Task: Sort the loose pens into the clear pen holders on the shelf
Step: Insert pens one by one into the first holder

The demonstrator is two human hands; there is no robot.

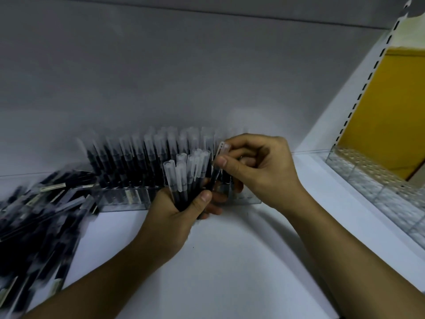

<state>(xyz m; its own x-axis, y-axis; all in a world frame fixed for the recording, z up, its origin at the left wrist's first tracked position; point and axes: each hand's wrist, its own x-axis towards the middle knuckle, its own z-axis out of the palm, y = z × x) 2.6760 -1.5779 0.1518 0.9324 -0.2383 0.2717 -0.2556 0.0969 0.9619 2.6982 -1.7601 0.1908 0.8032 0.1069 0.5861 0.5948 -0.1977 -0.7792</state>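
On the white shelf (230, 261), a blurred heap of loose pens (41, 215) runs off the left edge, and the clear pen holder (128, 201) stands packed with upright pens, its right end hidden behind the hands. The left hand (170, 217) grips a bundle of pens (184, 178), their lower ends buried in the fist. The right hand (259, 166) pinches the cap of one pen (222, 153) just beside the bundle.

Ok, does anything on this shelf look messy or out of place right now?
Only the loose pens at the left: they lie heaped and criss-crossed on the shelf beside the clear holder, where pens stand upright. Nothing looks spilled or broken.
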